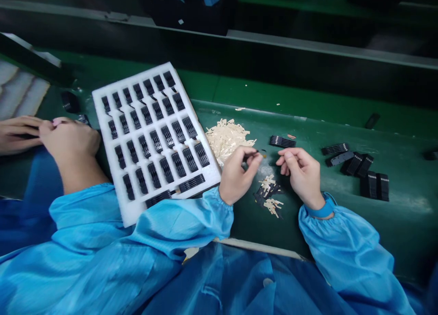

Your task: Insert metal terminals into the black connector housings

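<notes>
My left hand (239,174) pinches a small dark strip (262,151) with a brownish end, held above the green bench. Facing it across a narrow gap is my right hand (304,173), thumb pressed against curled fingers; whatever is between them, if anything, is too small to make out. Behind my left fingers lies a heap of cream-coloured flat pieces (228,135). Between and below both hands sits a smaller pile of cream and black slips (268,194). Just beyond my fingertips rests a black ribbed block (282,142).
A white foam tray (132,212) with rows of black ribbed blocks stands left of my hands. Several black blocks (374,186) lie to the right. A co-worker's hands (70,135) are at the far left. A raised ledge (308,46) runs behind the green bench (410,224).
</notes>
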`<control>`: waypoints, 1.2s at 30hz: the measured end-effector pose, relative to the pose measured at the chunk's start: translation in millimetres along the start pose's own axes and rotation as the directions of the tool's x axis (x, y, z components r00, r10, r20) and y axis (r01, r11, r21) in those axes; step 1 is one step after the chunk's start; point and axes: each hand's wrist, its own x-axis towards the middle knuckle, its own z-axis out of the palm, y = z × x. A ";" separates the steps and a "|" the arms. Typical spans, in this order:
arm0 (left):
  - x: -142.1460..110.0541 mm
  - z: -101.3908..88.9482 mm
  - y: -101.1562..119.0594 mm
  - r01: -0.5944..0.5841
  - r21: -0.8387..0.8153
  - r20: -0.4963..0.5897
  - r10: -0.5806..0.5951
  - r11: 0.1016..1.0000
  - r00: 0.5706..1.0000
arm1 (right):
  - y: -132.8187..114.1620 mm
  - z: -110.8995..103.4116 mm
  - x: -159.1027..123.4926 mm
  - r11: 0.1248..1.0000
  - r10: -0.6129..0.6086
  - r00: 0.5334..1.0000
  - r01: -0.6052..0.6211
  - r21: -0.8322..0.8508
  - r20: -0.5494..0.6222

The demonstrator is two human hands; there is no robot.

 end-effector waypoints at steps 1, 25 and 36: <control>-1.3 -1.0 -1.7 -0.123 0.087 0.048 0.119 0.989 0.992 | -1.7 -2.4 0.4 0.998 0.049 0.997 -0.052 0.037 0.060; 0.6 1.4 -6.1 0.487 -0.205 0.534 -0.320 0.849 0.782 | -4.4 -10.2 5.7 0.989 0.136 0.983 -0.143 0.047 0.121; 5.4 4.6 -1.1 0.753 -0.338 0.677 -0.410 0.564 0.611 | 9.1 -2.7 -0.7 0.993 -0.036 0.991 0.049 -0.104 0.126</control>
